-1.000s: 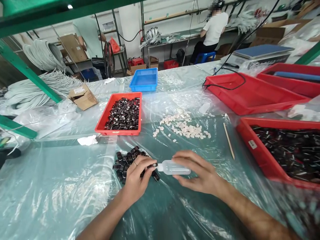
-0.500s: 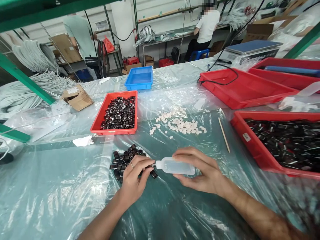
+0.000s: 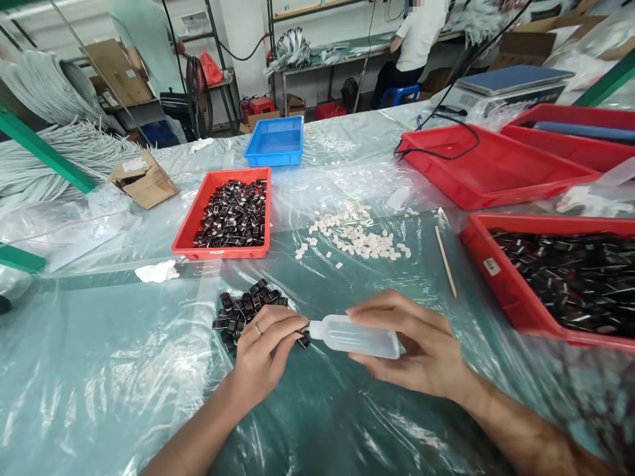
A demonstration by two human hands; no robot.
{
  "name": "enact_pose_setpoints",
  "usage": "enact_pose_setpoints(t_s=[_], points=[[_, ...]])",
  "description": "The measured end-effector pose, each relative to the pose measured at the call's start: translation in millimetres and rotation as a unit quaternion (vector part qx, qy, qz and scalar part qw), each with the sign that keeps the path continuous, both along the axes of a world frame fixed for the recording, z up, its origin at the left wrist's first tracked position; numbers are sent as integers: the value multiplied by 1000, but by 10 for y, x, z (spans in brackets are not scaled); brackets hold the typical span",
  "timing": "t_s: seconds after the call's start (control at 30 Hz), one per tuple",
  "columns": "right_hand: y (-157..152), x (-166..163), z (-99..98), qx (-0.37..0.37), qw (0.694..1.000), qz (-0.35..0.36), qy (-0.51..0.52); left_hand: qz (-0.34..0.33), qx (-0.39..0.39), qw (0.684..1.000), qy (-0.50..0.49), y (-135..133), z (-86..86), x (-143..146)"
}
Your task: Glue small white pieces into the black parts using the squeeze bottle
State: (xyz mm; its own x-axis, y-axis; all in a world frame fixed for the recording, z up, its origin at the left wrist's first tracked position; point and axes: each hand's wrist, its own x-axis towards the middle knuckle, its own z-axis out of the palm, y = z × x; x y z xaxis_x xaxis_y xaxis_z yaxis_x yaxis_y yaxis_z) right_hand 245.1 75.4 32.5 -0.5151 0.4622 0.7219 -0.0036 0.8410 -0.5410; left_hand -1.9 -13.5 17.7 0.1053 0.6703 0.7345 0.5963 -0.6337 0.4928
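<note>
My right hand grips a small clear squeeze bottle lying sideways, its white nozzle pointing left. The nozzle tip meets a small black part that my left hand pinches between thumb and fingers. A ring sits on one finger of the left hand. Just behind that hand lies a loose pile of black parts on the plastic-covered table. Further back are scattered small white pieces.
A red tray of black parts stands behind the pile, a blue tray beyond it. At the right are a red bin of black parts, a wooden stick and more red trays. Two people work in the background.
The bottle and my right hand have slid a little to the right and lower in view. My left hand stays on the black part at the nozzle. The view has tilted down slightly.
</note>
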Motion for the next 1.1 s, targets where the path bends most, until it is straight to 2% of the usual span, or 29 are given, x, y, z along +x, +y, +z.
enact_pose_setpoints(t_s=[0.17, 0.27, 0.4, 0.5, 0.6, 0.73, 0.9, 1.1], points=[[9, -10, 28, -5, 999, -17, -28, -16, -17, 1000, 7, 3, -4, -33], [-10, -15, 55, 21, 999, -25, -32, -20, -25, 999, 2, 22, -9, -42], [-86, 42, 42, 114, 990, -55, -68, -17, -33, 999, -1, 29, -5, -47], [-156, 132, 17, 213, 963, -89, -138, -26, -39, 999, -4, 19, 1, -47], [-197, 191, 21, 250, 947, -104, -174, -31, -42, 999, -4, 12, 2, -49], [-183, 154, 49, 209, 961, -93, -155, -29, -41, 999, 5, 16, 6, -58], [-154, 43, 28, 70, 993, -59, -73, -27, -50, 998, 14, 27, 12, -71], [-135, 9, 54, -27, 998, -35, -49, -17, -47, 998, 44, 29, 20, -80]])
